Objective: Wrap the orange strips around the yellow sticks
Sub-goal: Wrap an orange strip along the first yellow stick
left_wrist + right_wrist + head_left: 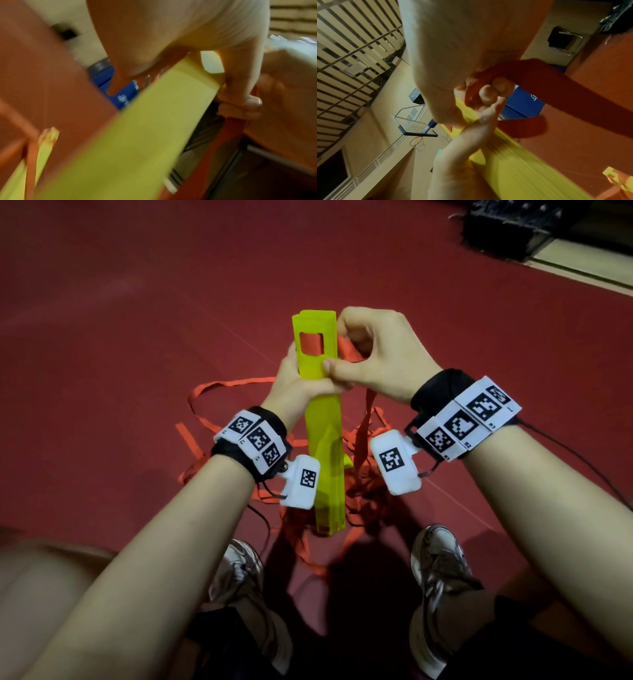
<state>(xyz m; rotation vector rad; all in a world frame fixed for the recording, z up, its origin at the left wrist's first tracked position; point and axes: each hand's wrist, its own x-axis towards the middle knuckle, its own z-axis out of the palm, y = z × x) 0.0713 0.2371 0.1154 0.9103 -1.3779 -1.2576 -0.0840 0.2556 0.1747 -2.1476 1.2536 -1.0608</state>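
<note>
A person sits or crouches over a red floor (137, 337), 2 shoes (442, 563) planted either side of a heap of orange strips (363, 494).

The left hand (294, 385) is wrapped round a bundle of flat yellow sticks (323, 446), gripping it somewhat below its top. The bundle stands nearly upright, its lower end down among the strips on the floor between the shoes. Near its top a rectangular window is cut through, and the red floor shows through it. How many sticks make up the bundle cannot be told, though the right wrist view shows several layered edges (513, 162).

The right hand (380, 354) is closed beside the top of the sticks, touching the left hand. Its thumb lies across the right edge of the bundle just below the window, and its curled fingers pinch 1 orange strip (347, 350) against that edge. In the right wrist view the fingertips (488, 94) clamp the strip (556, 86), which runs away from them in a wide band towards the floor. The left wrist view is blurred; it shows the sticks (137, 135) running diagonally under the palm, with the left thumb (240, 83) curled over their edge and a strip (229, 129) hanging below it.

Loose strips loop out across the floor to the left of the sticks (219, 392). Both wrists carry black bands (442, 388) with white tags printed in black square codes. A dark box (507, 231) sits at the far right edge of the floor.
</note>
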